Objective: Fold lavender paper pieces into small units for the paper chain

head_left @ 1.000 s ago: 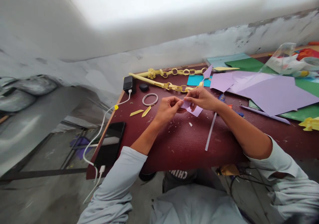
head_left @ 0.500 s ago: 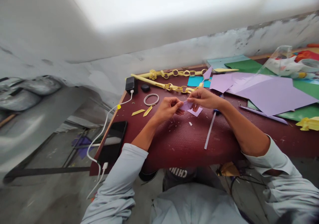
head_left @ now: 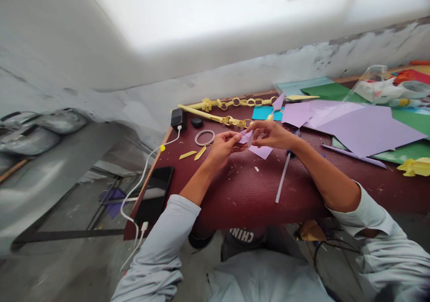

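Observation:
Both hands meet over the middle of the dark red table (head_left: 248,194). My left hand (head_left: 223,146) and my right hand (head_left: 270,132) pinch a small folded piece of lilac paper (head_left: 246,136) between their fingertips, held just above the tabletop. A second lilac scrap (head_left: 261,151) lies flat under the hands. A thin white paper strip (head_left: 282,178) lies beside my right forearm.
A yellow paper chain (head_left: 235,101) runs along the far edge. Large lilac (head_left: 366,129), green (head_left: 327,90) and blue sheets (head_left: 264,112) cover the right side. A black phone (head_left: 155,194) on a white cable (head_left: 141,176), a charger (head_left: 177,116) and a ring (head_left: 204,137) sit left.
The hands have lifted the small lilac piece slightly and drawn their fingertips closer together on it. The camera view has shifted a little.

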Action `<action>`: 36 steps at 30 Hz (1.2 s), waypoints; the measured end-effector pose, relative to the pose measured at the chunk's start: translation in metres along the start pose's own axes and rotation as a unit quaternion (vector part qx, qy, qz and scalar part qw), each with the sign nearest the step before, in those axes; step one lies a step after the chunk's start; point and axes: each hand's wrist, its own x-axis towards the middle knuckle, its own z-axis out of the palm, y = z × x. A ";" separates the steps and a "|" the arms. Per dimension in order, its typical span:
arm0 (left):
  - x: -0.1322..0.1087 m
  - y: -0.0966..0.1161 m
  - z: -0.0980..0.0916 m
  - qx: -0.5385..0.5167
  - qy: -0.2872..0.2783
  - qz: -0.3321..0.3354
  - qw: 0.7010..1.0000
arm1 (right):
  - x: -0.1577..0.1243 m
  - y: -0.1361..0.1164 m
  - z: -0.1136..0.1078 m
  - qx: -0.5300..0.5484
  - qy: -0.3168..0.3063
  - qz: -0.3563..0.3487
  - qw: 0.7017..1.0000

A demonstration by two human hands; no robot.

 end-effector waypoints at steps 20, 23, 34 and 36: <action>-0.005 0.002 0.007 -0.020 -0.029 0.014 0.999 | 0.007 -0.009 0.019 0.082 0.090 0.027 0.992; -0.006 0.003 0.009 -0.005 -0.018 0.025 1.000 | 0.006 -0.012 0.018 0.077 0.094 0.034 0.992; -0.009 0.005 0.012 0.041 -0.003 0.050 0.998 | 0.007 -0.020 0.022 0.099 0.101 0.035 0.989; -0.010 0.006 0.012 0.052 -0.010 0.055 0.997 | 0.008 -0.019 0.021 0.102 0.102 0.032 0.989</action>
